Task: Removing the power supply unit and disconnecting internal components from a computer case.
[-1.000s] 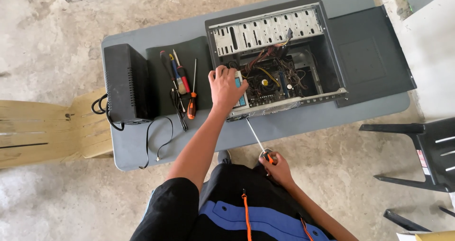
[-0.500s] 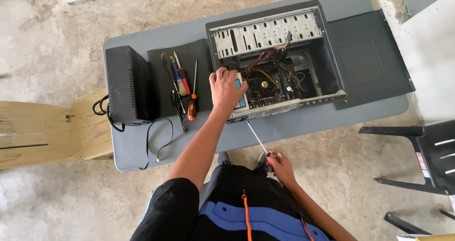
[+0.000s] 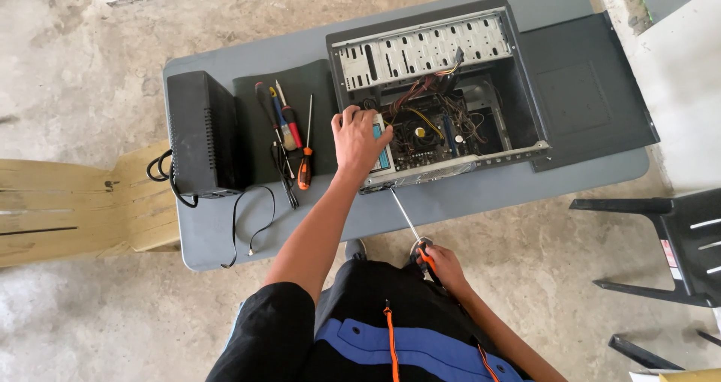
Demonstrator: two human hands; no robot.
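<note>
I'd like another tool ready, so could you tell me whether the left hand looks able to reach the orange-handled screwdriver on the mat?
Probably yes. The left hand rests on the open computer case, right beside the orange-handled screwdriver, which lies uncovered on the dark mat.

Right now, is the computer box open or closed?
Open. The computer case lies on its side with no cover, so wires and boards show. A flat dark panel lies beside it on the table.

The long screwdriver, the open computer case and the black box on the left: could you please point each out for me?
long screwdriver (image 3: 405,218): head view, on its bare metal shaft.
open computer case (image 3: 420,51): head view, on its pale drive-bay rack.
black box (image 3: 199,130): head view, on its top face.
</note>
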